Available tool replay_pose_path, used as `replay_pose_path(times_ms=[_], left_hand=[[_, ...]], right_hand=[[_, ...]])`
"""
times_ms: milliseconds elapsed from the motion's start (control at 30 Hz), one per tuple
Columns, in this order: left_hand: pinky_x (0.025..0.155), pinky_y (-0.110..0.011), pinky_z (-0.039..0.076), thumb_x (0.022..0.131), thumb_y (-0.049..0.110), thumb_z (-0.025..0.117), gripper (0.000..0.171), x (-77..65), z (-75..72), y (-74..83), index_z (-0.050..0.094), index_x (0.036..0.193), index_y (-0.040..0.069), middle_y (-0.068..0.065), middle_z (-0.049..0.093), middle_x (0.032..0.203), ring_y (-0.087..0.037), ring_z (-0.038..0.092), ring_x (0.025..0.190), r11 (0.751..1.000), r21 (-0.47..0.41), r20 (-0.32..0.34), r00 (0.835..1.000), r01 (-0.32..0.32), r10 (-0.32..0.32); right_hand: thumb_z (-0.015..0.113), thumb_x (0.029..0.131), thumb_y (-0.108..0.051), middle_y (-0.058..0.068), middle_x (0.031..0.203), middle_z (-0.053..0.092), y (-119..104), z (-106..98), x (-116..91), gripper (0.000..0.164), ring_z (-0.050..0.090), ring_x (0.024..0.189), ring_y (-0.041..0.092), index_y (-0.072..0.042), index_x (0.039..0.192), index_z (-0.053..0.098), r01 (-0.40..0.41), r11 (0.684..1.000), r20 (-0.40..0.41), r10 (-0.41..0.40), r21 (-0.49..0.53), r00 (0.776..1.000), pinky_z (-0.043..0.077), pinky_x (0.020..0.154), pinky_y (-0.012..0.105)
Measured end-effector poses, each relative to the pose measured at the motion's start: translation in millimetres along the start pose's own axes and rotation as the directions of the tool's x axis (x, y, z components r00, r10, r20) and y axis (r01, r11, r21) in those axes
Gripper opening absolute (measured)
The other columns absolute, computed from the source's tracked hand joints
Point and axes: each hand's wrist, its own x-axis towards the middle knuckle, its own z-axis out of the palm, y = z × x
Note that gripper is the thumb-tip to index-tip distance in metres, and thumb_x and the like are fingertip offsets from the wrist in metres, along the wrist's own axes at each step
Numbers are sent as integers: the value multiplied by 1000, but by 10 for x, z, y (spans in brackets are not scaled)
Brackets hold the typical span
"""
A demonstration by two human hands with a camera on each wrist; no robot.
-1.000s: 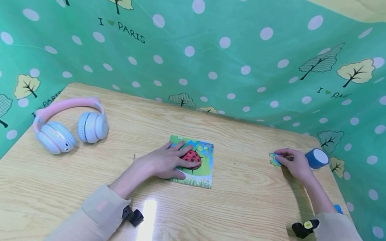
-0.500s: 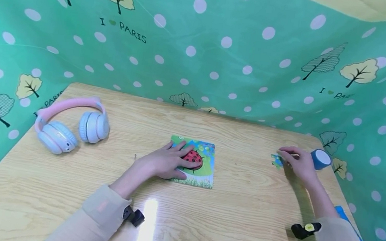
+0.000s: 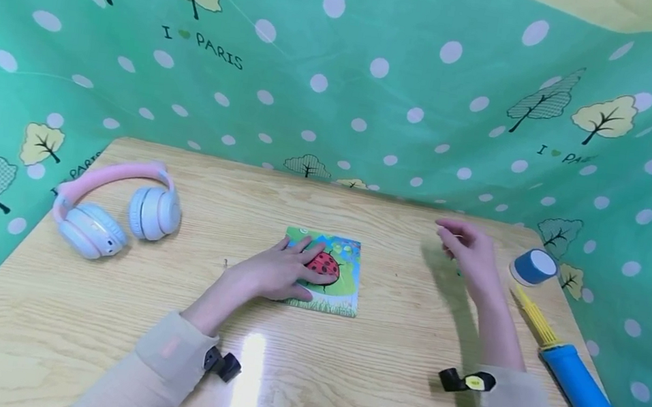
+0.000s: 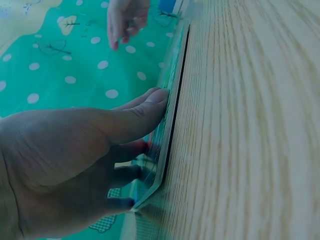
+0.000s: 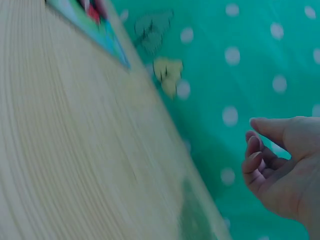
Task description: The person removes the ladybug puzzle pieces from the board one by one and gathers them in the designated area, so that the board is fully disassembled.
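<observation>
A square ladybug picture puzzle (image 3: pixel 344 287) lies flat on the wooden table, mid-table. My left hand (image 3: pixel 275 272) rests on its left part with the fingers spread, covering some of the picture. In the left wrist view, the thumb (image 4: pixel 158 96) lies along the puzzle's near edge. My right hand (image 3: pixel 468 251) hovers over the table's far right, its fingers loosely curled and nothing visible in them. The right wrist view shows the thumb tip (image 5: pixel 256 122) apart from the curled fingers. Just a green bit of a small jigsaw piece (image 3: pixel 458 272) shows beside the right wrist; the rest is hidden.
Pink and light-blue headphones (image 3: pixel 115 210) lie at the left. A blue and white cylinder (image 3: pixel 533 266) stands at the far right, and a blue hand pump (image 3: pixel 590 403) with a yellow nozzle lies along the right edge. A green patterned cloth (image 3: pixel 342 82) hangs behind the table.
My right hand has let go of the jigsaw piece, risen and moved left and back. The pump, earlier mostly behind the right arm, shows now. My left hand stays on the puzzle.
</observation>
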Motion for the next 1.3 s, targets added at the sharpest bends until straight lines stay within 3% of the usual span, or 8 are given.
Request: replay_pose_path(times_ms=[200,333,467,600,700,833,1000,1300], left_hand=[[127,-70,9,102,38,61,52,38,19,0,48,153,37,-18,8,173,-46,3,160,999,-23,5,1000,-25,25],[127,-70,8,102,38,61,52,50,25,3,48,153,38,-18,7,173,-46,2,160,999,-27,5,1000,-27,27],[127,-69,7,103,37,61,51,38,17,7,48,152,38,-18,8,173,-46,2,160,999,-31,7,1000,-22,23],[127,-70,7,102,38,61,51,9,10,-5,49,152,37,-19,8,173,-47,2,160,999,-28,4,1000,-19,19],[127,-70,7,102,39,62,52,-8,3,-15,48,152,39,-18,8,173,-47,2,160,1000,-25,5,1000,-16,16],[127,-70,7,102,39,61,52,-5,-3,-20,48,152,39,-17,7,173,-45,1,160,1000,-26,7,1000,-15,15],[127,-70,8,102,39,60,51,3,-1,-19,49,152,38,-17,7,173,-45,1,160,1000,-24,5,1000,-15,15],[126,-70,9,103,39,60,52,21,-1,-28,47,153,38,-18,7,173,-46,2,160,1000,-15,17,1000,-7,8]], right_hand=[[65,103,-29,-2,104,65,-185,394,-19,42,58,85,11,-5,137,63,21,999,94,-25,42,995,54,76,24],[68,101,-28,4,112,66,-228,636,-38,38,61,91,20,-11,135,65,51,999,162,-50,-3,985,55,76,28],[71,97,-19,12,115,71,-199,884,-55,36,67,95,28,-10,132,67,130,988,266,-105,-79,958,59,74,34],[76,94,-15,16,118,73,-159,1065,-61,39,67,93,22,-7,131,68,194,972,376,-132,-132,917,58,70,30],[79,91,-16,12,120,72,-159,1130,-79,43,62,90,20,-9,132,68,213,964,429,-127,-161,895,53,70,25],[84,86,-17,11,105,71,-172,1168,-106,49,57,83,19,-10,133,68,239,948,471,-117,-209,874,48,70,24],[87,83,-20,8,97,65,-176,1194,-122,53,55,82,15,-12,132,68,304,903,503,-119,-303,856,48,70,24],[88,83,-21,7,98,63,-180,1214,-124,49,55,83,15,-13,128,71,328,874,516,-107,-360,850,48,71,25]])
